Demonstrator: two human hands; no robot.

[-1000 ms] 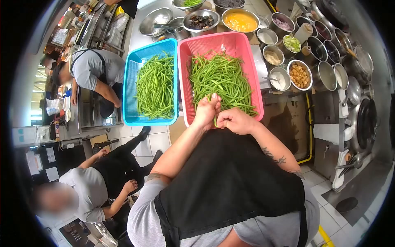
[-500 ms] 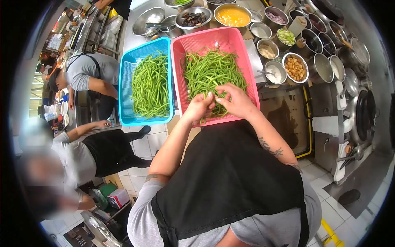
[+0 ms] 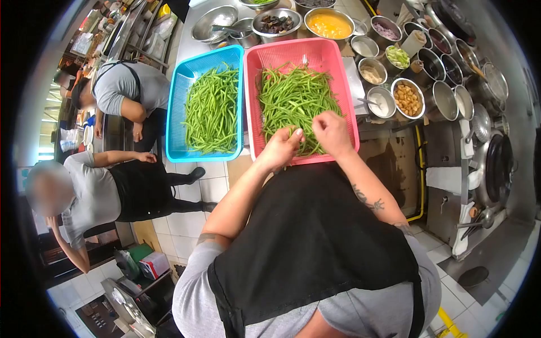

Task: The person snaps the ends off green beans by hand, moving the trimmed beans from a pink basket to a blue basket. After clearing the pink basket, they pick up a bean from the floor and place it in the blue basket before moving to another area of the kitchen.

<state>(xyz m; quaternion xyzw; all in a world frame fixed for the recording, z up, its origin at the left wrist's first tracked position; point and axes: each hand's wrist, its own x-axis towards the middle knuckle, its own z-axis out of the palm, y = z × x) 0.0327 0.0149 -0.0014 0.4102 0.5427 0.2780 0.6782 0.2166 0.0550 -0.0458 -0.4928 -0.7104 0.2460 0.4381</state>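
Observation:
Green beans (image 3: 296, 96) lie heaped in a pink plastic basket (image 3: 348, 121) in front of me. Over its near edge my left hand (image 3: 283, 147) is closed, thumb pressed on the fingers, with what looks like a green bean pinched in it. My right hand (image 3: 332, 133) is curled closed just to the right, a small gap away, above the beans. Whatever its fingers hold is hidden. A blue basket (image 3: 173, 121) stands against the pink one on the left, with more green beans (image 3: 211, 107) inside.
Metal bowls, one with an orange-yellow liquid (image 3: 328, 25), stand behind the baskets. Several ingredient containers, including browned cubes (image 3: 408, 99) and white powder (image 3: 382, 104), fill the right side. Two people (image 3: 132, 90) in grey shirts are at the left. A wok (image 3: 499, 160) sits far right.
My hands have moved apart, the right one lifting away to the right and curling closed. The view has shifted slightly. At left, the nearer person has changed posture, one hand raised toward the head.

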